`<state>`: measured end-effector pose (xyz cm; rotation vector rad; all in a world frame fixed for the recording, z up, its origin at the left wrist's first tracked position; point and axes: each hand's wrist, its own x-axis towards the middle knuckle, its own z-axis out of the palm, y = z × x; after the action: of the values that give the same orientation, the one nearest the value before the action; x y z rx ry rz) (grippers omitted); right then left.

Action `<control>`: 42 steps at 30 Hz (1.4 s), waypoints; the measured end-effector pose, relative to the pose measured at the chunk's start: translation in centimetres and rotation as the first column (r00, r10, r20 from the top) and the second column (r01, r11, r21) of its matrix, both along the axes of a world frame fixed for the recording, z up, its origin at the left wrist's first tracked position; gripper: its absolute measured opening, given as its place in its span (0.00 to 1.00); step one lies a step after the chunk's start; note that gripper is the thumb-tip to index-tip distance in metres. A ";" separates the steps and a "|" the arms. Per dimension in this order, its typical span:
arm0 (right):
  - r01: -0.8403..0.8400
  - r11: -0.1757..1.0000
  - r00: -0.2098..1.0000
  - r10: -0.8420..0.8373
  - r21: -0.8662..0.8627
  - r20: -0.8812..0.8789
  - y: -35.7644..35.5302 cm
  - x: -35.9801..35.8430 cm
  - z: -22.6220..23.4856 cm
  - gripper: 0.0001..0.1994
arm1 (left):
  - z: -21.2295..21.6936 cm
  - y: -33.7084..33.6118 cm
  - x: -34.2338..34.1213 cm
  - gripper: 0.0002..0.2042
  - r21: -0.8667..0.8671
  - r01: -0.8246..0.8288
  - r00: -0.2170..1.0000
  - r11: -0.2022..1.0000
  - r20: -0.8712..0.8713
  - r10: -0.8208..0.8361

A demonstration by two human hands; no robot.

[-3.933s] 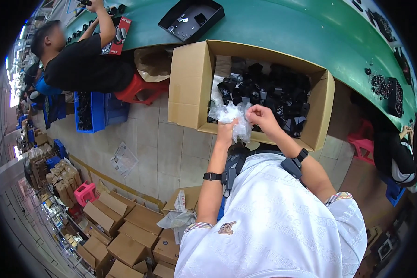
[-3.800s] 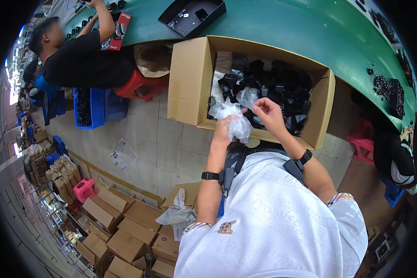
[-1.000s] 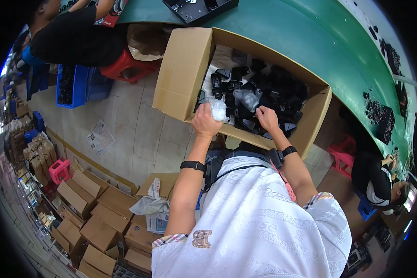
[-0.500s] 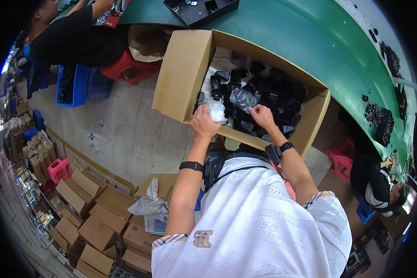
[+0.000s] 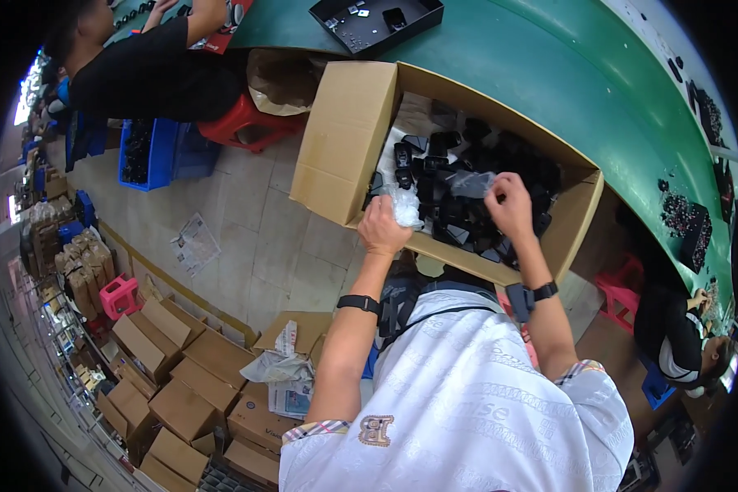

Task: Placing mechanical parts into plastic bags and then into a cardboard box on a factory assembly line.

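Note:
My left hand (image 5: 384, 228) is closed round a crumpled bunch of clear plastic bags (image 5: 406, 207) at the near left edge of an open cardboard box (image 5: 451, 254). Over the box, my right hand (image 5: 512, 205) pinches the edge of a single clear plastic bag (image 5: 470, 184), which trails to the left from the fingers. Beneath both hands, many small black plastic devices (image 5: 443, 143) lie loose in the box, some with shiny dark faces. Whether the single bag holds anything is hard to tell.
The box stands against a green table (image 5: 541, 74) bearing a black tray (image 5: 377, 25). A person in black (image 5: 148, 78) sits far left by a red stool (image 5: 254, 123) and blue bins (image 5: 148, 156). Another person (image 5: 672, 336) sits at right. Cardboard boxes (image 5: 184, 402) crowd the lower left.
My right hand has moved right, drawing the single bag out flatter and longer. My left hand keeps its hold on the bunch. The whole view has shifted slightly.

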<state>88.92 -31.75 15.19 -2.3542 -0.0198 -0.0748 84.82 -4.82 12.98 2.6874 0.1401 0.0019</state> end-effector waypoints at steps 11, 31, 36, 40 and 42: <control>0.050 0.825 0.906 0.200 0.562 -0.374 -0.5 5.2 -1.0 0.04 | 0.0 -0.4 0.4 0.25 0.006 0.007 1.000 1.000 0.022 -0.007; 0.289 0.932 0.936 -0.228 0.219 -0.267 2.7 12.2 -12.2 0.15 | -0.4 -0.2 0.3 0.27 0.018 0.021 1.000 1.000 -0.001 -0.021; 0.001 0.977 0.834 -0.118 -0.212 -0.540 4.4 15.7 -12.3 0.20 | 0.1 -0.1 0.4 0.20 0.009 0.030 0.998 1.000 0.047 -0.030; -0.026 0.938 0.800 -0.187 -0.344 -0.570 4.6 17.1 -15.4 0.20 | 0.2 -0.5 0.6 0.20 0.022 0.025 0.997 0.999 0.076 -0.027; 0.106 0.944 0.800 -0.268 -0.313 -0.537 4.6 17.1 -16.2 0.19 | 0.4 -0.6 0.6 0.20 0.015 0.027 0.998 1.000 0.065 -0.028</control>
<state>106.00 -27.19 -0.96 -2.5478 0.5369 0.5829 85.44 -5.42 13.36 2.6991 0.0834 0.0819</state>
